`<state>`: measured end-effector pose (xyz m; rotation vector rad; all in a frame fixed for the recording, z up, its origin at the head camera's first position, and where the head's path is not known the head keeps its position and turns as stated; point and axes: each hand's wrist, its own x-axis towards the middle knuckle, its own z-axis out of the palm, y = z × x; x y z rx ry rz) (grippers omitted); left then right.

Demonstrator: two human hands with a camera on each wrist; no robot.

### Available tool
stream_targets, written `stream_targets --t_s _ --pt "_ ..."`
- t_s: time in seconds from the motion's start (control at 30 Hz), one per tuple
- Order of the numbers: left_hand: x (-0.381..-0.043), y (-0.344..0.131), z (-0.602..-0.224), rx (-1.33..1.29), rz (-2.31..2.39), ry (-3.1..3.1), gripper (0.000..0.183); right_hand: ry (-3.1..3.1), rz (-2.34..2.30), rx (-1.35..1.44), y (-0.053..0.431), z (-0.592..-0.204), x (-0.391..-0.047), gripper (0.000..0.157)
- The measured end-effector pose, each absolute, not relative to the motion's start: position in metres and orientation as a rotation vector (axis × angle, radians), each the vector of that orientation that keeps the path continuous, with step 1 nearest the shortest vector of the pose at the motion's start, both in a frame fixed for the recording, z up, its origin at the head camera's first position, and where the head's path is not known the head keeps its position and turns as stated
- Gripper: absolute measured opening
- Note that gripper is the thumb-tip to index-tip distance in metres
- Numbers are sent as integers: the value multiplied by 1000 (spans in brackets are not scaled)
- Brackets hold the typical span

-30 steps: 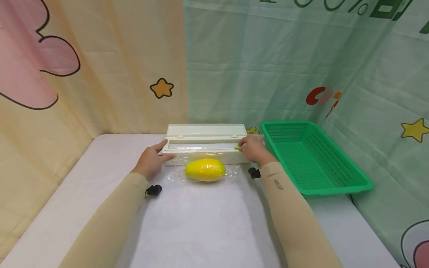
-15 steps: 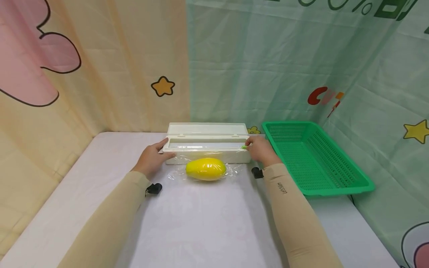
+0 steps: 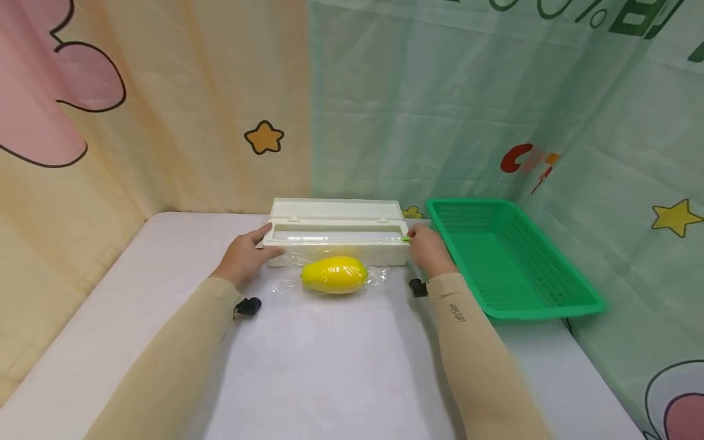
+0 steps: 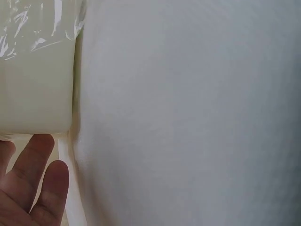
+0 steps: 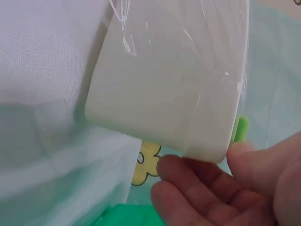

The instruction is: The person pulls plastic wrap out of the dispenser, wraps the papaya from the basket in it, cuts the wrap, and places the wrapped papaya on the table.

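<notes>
A white cling film dispenser (image 3: 392,254) stands near the back of the table with its lid tipped back. My left hand (image 3: 241,258) grips its left end, thumb along the front wall; the left wrist view shows fingertips right at the box's end. At the opposite end, my right hand (image 3: 431,250) pinches the small green slide cutter (image 3: 406,239), seen beside the thumb (image 5: 242,157) in the right wrist view. Clear cling film (image 3: 377,275) drapes down the dispenser's front. In front of the box lies a shiny yellow, elongated fruit (image 3: 334,275) with film around it.
To the right, a green perforated plastic basket (image 3: 508,269) stands close beside the right forearm. A white cloth covers the table (image 3: 324,366). Printed curtains (image 3: 363,122) hang directly behind the table and along its sides.
My right hand has slid the green cutter rightward along the dispenser's edge to its right end. The left hand keeps its grip, and the fruit stays in place.
</notes>
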<state>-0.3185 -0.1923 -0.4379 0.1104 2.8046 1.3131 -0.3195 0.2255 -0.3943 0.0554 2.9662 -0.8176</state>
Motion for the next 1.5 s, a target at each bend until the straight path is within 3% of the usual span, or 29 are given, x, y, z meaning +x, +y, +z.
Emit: stream_targets --t_s 0.2,0.37,0.53,0.73,0.9,1.23,1.5 --pt "-320 -193 -438 114 1262 2782 95 2960 -872 107 223 -397 -317 33" --pt "-318 -193 -433 122 1151 2813 93 3035 -873 -47 216 -399 -313 40" --pt "-316 -192 -425 121 1056 2830 93 3141 -685 -233 206 -401 -312 37" --pt "-318 -186 -421 133 1074 2831 91 3179 -533 -255 203 -402 -312 31" --pt "-319 -182 -420 253 1115 2909 78 3230 -532 -275 203 -403 -311 25" --pt "-312 -185 -421 329 1200 2962 35 3279 -614 -359 198 -407 -311 19" --pt "-307 -186 -420 323 1247 2954 24 3264 -709 -393 198 -408 -308 18"
